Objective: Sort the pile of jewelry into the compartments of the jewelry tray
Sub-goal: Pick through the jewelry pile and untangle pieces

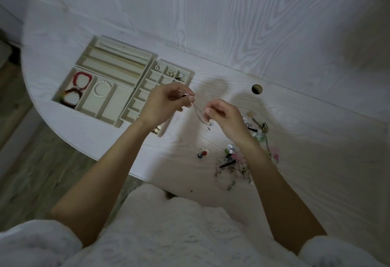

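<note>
Head view. Both bare hands are raised over the white wood-grain tabletop [232,34], a thin pale chain necklace [198,112] strung between them. Left hand [162,103]: fingers curled, thumb and fingertips pinching the upper end of the chain, where a small dark bead or pendant [184,95] shows at the pinch. Right hand [224,117]: fingers curled, pinching the lower part of the same chain; a short loop hangs beneath the fingers, ending near a few small pale pieces [210,122] on the table. The two hands are near each other but apart.

Left of and behind the left hand lies the beige felt-lined jewelry tray [126,98] with many compartments. Its wrist covers the near right corner of the tray. Farthest left of the grip, one large compartment holds a red beaded bracelet [82,81] and a dark maroon beaded bracelet [70,97], touching. The next compartment toward the hand holds a white pearl bracelet [101,89]. Beyond the left hand, small square cells hold silver rings or earrings [176,74]; details too small to tell. Long narrow slots [114,60] sit at the tray's far side; one holds a thin chain.

Below and right of the right hand, the tangled mixed-colour jewelry pile [236,161] spreads over the table, partly under the right forearm. A small red-and-blue earring cluster [203,153] lies apart, left of the pile. A round hole [257,89] in the tabletop sits beyond the right hand.
</note>
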{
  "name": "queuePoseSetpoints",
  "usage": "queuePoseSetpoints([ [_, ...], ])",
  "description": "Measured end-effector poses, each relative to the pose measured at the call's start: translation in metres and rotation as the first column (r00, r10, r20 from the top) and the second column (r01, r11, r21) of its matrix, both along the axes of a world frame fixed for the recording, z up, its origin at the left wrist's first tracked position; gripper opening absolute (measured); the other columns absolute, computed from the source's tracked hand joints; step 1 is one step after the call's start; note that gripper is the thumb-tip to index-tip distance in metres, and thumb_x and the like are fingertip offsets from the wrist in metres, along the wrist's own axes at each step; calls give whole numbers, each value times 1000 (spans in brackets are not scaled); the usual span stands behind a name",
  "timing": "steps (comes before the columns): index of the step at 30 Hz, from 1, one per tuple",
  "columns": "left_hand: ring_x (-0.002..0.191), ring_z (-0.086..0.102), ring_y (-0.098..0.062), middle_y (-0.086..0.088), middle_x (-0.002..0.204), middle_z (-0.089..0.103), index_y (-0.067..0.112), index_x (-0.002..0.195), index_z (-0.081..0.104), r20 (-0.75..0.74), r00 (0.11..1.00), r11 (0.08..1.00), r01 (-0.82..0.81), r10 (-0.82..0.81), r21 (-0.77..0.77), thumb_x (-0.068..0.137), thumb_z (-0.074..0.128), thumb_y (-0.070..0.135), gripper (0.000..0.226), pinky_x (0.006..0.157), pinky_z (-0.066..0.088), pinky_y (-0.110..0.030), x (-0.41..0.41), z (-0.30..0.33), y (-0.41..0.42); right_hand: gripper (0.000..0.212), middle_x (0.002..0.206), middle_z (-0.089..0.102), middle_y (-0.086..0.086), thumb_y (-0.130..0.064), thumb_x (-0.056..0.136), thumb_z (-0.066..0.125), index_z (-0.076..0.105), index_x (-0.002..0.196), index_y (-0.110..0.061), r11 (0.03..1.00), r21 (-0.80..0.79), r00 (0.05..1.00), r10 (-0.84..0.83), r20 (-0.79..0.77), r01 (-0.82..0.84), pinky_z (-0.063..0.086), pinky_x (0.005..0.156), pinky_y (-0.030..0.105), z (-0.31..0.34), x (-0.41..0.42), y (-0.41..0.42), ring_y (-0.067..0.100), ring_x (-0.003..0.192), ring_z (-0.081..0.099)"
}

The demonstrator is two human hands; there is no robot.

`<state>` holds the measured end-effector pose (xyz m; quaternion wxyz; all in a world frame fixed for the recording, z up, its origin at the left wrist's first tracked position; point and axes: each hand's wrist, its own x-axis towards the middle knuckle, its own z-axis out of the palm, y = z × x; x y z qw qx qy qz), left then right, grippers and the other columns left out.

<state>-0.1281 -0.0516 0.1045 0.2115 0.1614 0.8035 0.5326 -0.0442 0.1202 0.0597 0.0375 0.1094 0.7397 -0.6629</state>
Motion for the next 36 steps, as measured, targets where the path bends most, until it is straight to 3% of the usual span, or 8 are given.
queuePoseSetpoints([
  [6,75,67,-9,-5,84,70,14,92,66,22,990,989,-142,141,42,87,67,12,6,68,53,-24,-5,0,-24,22,67,51,1,-20,97,49,62,101,-2,980,-144,982,153,106,-137,40,56,18,15,10,-2,5,52,43],
  [10,72,63,-6,-3,82,68,16,93,67,5,978,978,-210,210,3,88,66,12,7,68,51,-19,-17,-5,-66,13,72,54,-6,-24,89,63,64,101,-17,948,221,961,187,202,-230,38,58,14,7,13,-3,1,56,46],
  [14,69,62,-5,-20,89,68,3,99,69,-23,998,987,-65,63,-145,86,67,10,15,68,49,-13,-21,-17,-100,13,79,51,-8,-25,88,65,72,98,-19,772,561,954,230,191,-299,35,63,17,-3,3,-9,2,67,47],
  [20,74,60,-21,-24,89,65,12,90,71,82,987,976,-122,139,-183,83,71,15,8,66,48,-25,-62,-48,-158,12,115,54,-10,-25,86,67,73,85,-15,829,546,992,102,71,-124,24,93,19,-3,-37,-45,6,113,36],
  [22,70,59,-15,-23,87,65,5,88,66,117,979,977,-150,169,-153,84,70,12,9,59,46,-19,-71,-54,-170,8,114,59,-9,-20,86,67,72,83,-14,886,463,999,-3,54,-22,30,90,11,3,-51,-58,2,107,47],
  [25,62,59,-8,-16,81,65,2,92,60,157,961,974,-218,226,-69,86,66,9,11,56,45,-20,-90,-59,-189,9,96,70,-4,-8,84,66,71,80,-14,963,81,961,-265,83,259,44,86,19,14,-76,-82,6,95,63],
  [30,64,63,-2,4,71,70,23,105,67,111,982,988,-155,155,-8,88,64,12,20,60,46,-12,-134,-61,-223,45,82,71,10,3,90,36,68,60,-10,792,-444,907,-341,246,418,50,90,39,24,-116,-126,30,95,66],
  [36,73,66,-4,13,73,72,16,93,70,112,988,992,-113,107,47,88,64,9,11,74,51,-18,-181,-65,-234,27,56,61,2,-6,96,37,50,73,-7,663,-525,844,-376,383,534,58,70,34,18,-173,-160,19,60,66],
])
